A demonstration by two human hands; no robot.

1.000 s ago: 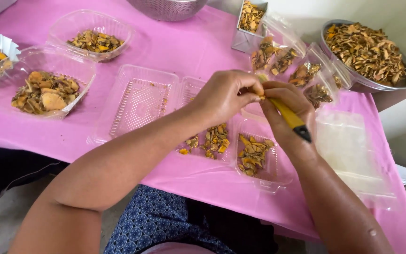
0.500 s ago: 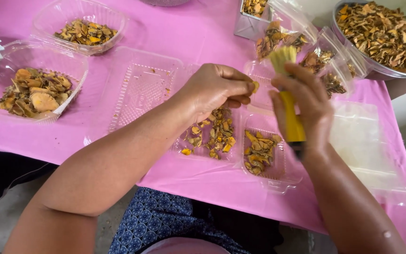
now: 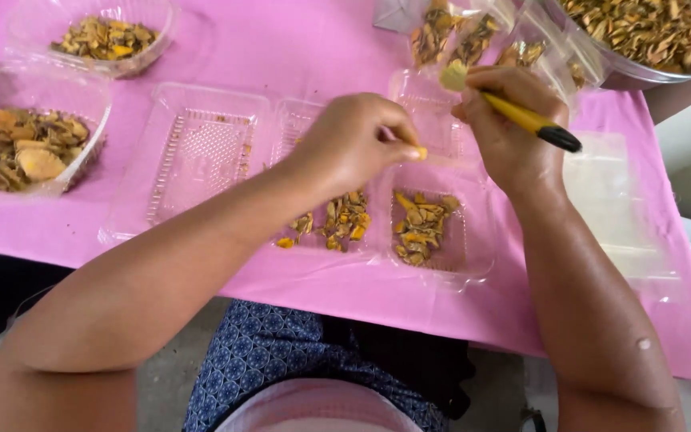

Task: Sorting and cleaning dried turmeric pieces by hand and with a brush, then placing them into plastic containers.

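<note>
Could lose the piece point(image 3: 421, 152): so small, pinched only at the tips, easy to drop onto the cloth point(image 3: 297, 56) beside the tray point(image 3: 473, 256). Could also flick bits out with too strong a brush stroke. Left hand point(image 3: 353, 144): fingers nearly closed, holding the yellow piece above the tray. Right hand point(image 3: 505, 128): closed tight around the brush point(image 3: 521, 118), bristles up near the bags point(image 3: 473, 36)

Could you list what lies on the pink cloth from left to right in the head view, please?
Clear bowl of yellow-brown pieces → empty clear tray → left hand pinching a small yellow piece → right hand holding a yellow-handled brush → metal bowl of dried pieces.
</note>
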